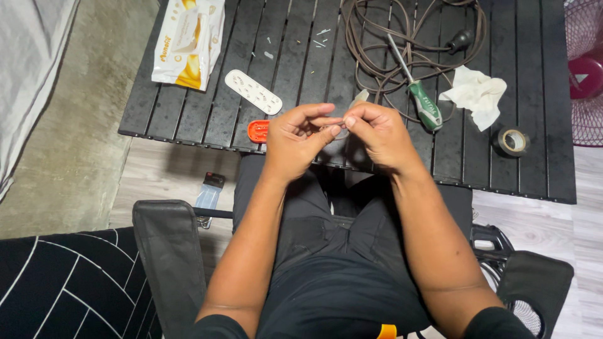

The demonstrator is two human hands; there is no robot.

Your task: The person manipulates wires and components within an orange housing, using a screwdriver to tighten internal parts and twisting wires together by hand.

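Seemingly light and bendable, a thin wire end [340,130] is pinched between the fingertips of the left hand [295,141] and right hand [377,135], best gripped close to its tip

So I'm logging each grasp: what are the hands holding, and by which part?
Left hand and right hand pinch a thin pale wire between fingertips; which part of it cannot be told.

Two hands are seen: left hand [294,142], right hand [377,133]. One screwdriver [419,94], one tape roll [512,140], one crumpled tissue [476,93], one coiled brown cord [402,37], one white socket cover [253,91], one orange piece [257,130], one white-and-yellow bag [188,41] are counted on one slatted black table [188,113].
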